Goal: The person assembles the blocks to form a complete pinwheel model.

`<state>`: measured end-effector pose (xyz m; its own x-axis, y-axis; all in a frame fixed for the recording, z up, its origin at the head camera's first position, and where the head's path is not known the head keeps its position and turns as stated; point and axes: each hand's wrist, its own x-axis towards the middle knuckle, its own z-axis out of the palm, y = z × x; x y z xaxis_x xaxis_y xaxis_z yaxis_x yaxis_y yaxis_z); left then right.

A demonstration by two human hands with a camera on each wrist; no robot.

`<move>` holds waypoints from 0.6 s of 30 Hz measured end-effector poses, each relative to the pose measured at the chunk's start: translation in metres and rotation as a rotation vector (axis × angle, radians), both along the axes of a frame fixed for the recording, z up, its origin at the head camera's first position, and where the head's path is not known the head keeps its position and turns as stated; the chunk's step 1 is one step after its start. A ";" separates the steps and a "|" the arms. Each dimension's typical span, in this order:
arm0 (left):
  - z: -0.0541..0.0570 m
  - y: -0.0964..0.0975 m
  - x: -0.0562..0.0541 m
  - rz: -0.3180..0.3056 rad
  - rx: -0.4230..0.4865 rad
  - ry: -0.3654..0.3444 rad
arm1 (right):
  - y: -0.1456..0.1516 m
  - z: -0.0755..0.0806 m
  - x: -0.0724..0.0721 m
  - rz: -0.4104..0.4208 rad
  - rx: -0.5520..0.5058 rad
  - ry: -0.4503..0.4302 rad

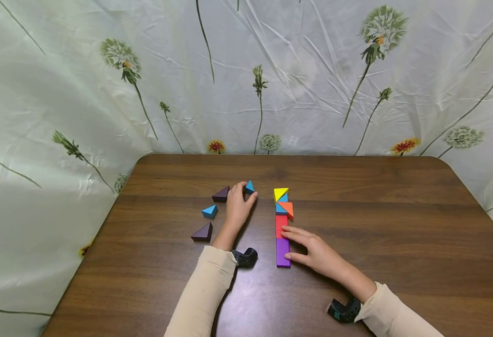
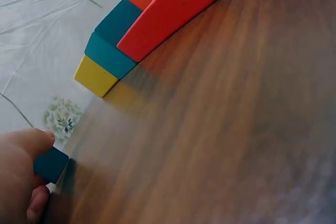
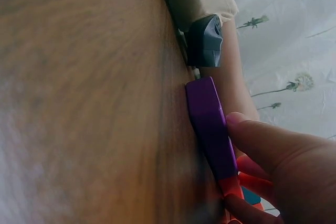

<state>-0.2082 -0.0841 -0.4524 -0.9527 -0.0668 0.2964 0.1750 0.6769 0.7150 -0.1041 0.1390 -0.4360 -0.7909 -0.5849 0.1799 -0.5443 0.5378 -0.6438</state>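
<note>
My left hand (image 1: 237,208) pinches a blue triangular block (image 1: 250,187) between thumb and fingers; the same block (image 2: 51,164) shows partly behind the thumb in the left wrist view. My right hand (image 1: 315,252) rests against a row of blocks, its thumb at the side of the purple block (image 1: 283,253) and its fingertips on the red part (image 1: 281,221). Farther along the row come blue blocks (image 1: 281,209), an orange triangle (image 1: 287,208) lying across them and a yellow triangle (image 1: 280,194) at the far end.
Left of my left hand lie a dark purple triangle (image 1: 220,194), a blue triangle (image 1: 209,211) and another dark purple triangle (image 1: 202,232). All sit on a brown wooden table (image 1: 398,210). A flowered cloth (image 1: 305,93) hangs behind its far edge.
</note>
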 end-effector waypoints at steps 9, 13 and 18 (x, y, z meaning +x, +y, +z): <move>0.000 0.000 0.002 -0.050 -0.034 -0.008 | 0.000 0.000 0.000 0.006 0.001 -0.014; -0.002 0.000 0.002 -0.090 -0.063 0.001 | 0.000 0.001 0.000 0.008 -0.006 -0.013; -0.002 0.001 0.002 -0.119 -0.092 0.013 | 0.000 0.001 0.000 0.007 -0.006 -0.011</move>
<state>-0.2061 -0.0835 -0.4547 -0.9483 0.0748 0.3084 0.2669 0.7136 0.6478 -0.1037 0.1392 -0.4355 -0.7888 -0.5892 0.1749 -0.5410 0.5306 -0.6525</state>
